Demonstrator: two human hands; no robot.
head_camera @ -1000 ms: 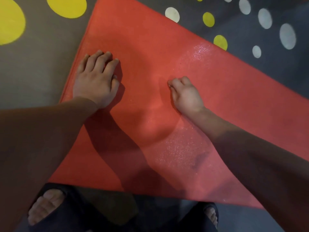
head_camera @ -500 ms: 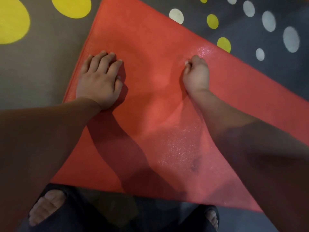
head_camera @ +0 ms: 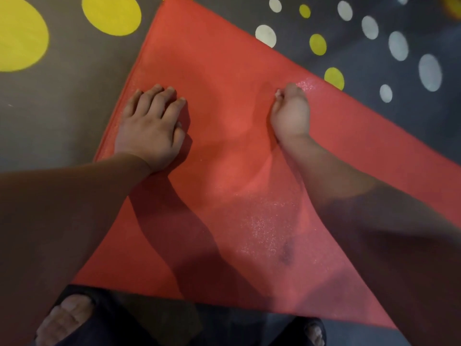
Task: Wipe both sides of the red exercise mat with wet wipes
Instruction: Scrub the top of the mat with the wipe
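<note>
- Filling the edges of the frame, a dark grey floor covering (head_camera: 62,103) printed with round spots lies under everything. Large yellow spots (head_camera: 112,13) sit in the upper left, and smaller white spots (head_camera: 429,72) mixed with yellow ones sit in the upper right.
- A red foam exercise mat (head_camera: 224,58) lies flat on that covering. It takes up the middle of the frame, from a corner at the top centre down to a straight edge across the bottom, and runs out of the frame on the right.
- Two bare forearms reach in from the lower left and lower right, casting dark shadows on the mat.
- The left hand (head_camera: 149,128) rests palm-down on the mat, left of centre and near the mat's left edge. Its fingers are straight and close together, and it holds nothing.
- The right hand (head_camera: 290,113) sits on the mat right of centre, near the mat's upper right edge and well apart from the left hand. Its fingers are curled under against the surface, and whether anything is held inside the curl cannot be told.
- The left foot (head_camera: 64,320), in a dark open sandal, shows at the lower left, just beside the mat's bottom edge. The right foot (head_camera: 315,333) shows at the bottom, right of centre.
- A glistening speckled patch (head_camera: 257,233) marks the mat's lower centre.
- A small dark smudge (head_camera: 287,255) lies within that patch.
</note>
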